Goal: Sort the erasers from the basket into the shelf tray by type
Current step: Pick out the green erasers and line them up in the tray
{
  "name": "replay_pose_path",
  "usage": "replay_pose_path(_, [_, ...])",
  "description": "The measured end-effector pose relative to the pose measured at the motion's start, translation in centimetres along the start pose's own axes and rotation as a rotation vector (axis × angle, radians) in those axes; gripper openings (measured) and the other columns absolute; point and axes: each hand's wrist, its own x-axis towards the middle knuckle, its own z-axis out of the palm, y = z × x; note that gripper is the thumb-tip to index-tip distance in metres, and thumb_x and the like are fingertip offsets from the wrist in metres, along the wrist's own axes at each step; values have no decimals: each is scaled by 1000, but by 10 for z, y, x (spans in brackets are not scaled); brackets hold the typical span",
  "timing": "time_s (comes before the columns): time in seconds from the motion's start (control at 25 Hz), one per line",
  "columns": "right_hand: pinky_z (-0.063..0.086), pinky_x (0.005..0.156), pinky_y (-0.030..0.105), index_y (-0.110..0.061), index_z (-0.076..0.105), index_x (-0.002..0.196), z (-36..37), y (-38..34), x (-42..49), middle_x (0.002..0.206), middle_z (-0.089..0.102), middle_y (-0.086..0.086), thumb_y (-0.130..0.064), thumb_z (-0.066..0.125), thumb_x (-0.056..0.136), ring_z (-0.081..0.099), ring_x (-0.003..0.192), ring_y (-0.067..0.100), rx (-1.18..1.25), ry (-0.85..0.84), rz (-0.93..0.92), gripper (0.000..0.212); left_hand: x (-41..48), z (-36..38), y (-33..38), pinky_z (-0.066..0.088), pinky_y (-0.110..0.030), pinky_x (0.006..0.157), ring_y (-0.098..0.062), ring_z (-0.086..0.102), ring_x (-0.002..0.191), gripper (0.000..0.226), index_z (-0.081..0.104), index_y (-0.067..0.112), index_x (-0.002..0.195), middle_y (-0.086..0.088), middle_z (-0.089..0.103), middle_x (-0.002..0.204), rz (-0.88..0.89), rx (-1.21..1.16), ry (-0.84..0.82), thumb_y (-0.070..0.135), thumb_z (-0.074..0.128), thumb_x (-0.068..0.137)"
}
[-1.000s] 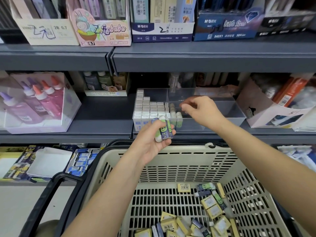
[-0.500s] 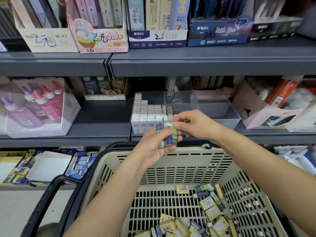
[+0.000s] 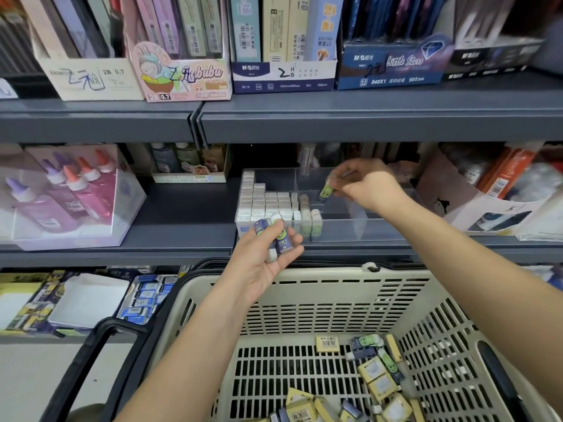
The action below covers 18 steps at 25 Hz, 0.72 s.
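Green eraser (image 3: pixel 325 190) is pinched by R hand (image 3: pixel 368 185) fingertips over the clear shelf tray (image 3: pixel 365 228); 0.5 s ago it was being taken from L hand (image 3: pixel 259 263), lower down. Two more erasers (image 3: pixel 281 240) are still gripped in L hand, above the basket (image 3: pixel 335 278)

Clear glossy plastic tray (image 3: pixel 350 229), perforated plastic basket (image 3: pixel 304 300)

**What the view withholds**

The right hand (image 3: pixel 370 187) covers the top of its blurred green eraser (image 3: pixel 324 190). Fingers of the left hand (image 3: pixel 262 260) hide part of its eraser bundle (image 3: pixel 285 242); the count is unclear. The basket (image 3: pixel 320 274) and its lowest loose erasers (image 3: pixel 304 411) run off the bottom edge.
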Motion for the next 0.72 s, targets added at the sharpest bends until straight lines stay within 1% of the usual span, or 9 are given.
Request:
replay_pose_path(0.12, [54,72,32,-25,59,70,16,10,8,73,67,-4,-11,66,84,67,73,17,-109,-128,23,20,-1,-3,-2,56,-29,57,-22,70,72,17,55,2,102,-11,69,76,-31,-7,-10,10,60,89])
replay_pose_path(0.28, [56,73,32,-25,60,75,25,20,9,83,69,2,-18,64,85,67,68,9,-143,-210,-7,14,1,-4,-2,57,-30,57,-23,70,72,22,54,-3,109,-13,69,79,-40,-9,-14,7,57,90])
replay_pose_path(0.36, [56,78,34,-23,62,83,27,25,7,94,68,5,-21,60,88,67,77,14,-218,-254,-22,5,3,-3,-2,57,-31,57,-24,71,73,25,53,-4,114,-15,68,82,-43,2,-16,3,55,90])
replay_pose_path(0.4, [54,81,33,-21,63,92,27,27,7,101,67,5,-23,57,90,66,85,18,-299,-271,-41,7,4,-2,-2,57,-32,57,-24,71,74,25,53,-4,114,-15,69,83,-45,9,-20,2,55,90])
replay_pose_path(0.48, [48,86,27,-18,63,110,28,28,7,112,65,4,-23,49,94,62,98,20,-474,-287,-87,22,4,0,-3,57,-32,57,-24,71,75,23,53,-3,112,-15,70,82,-48,21,-32,1,54,89])
replay_pose_path(0.52, [44,88,26,-17,61,115,29,27,6,116,63,4,-21,45,96,59,103,20,-526,-297,-104,26,4,1,-3,57,-32,58,-24,71,75,23,53,-3,112,-14,70,82,-48,26,-39,2,54,90])
replay_pose_path(0.64, [40,91,25,-17,58,121,27,24,5,124,60,4,-20,42,97,55,110,20,-596,-321,-143,30,5,2,-4,57,-33,60,-23,71,77,18,55,-1,107,-13,70,83,-39,50,-53,0,54,89])
replay_pose_path(0.72, [39,88,24,-19,59,120,21,18,-2,122,62,3,-22,43,96,56,109,19,-617,-271,-191,29,5,4,-4,57,-32,61,-22,71,77,15,57,2,103,-13,68,86,-27,81,-62,-2,54,89])
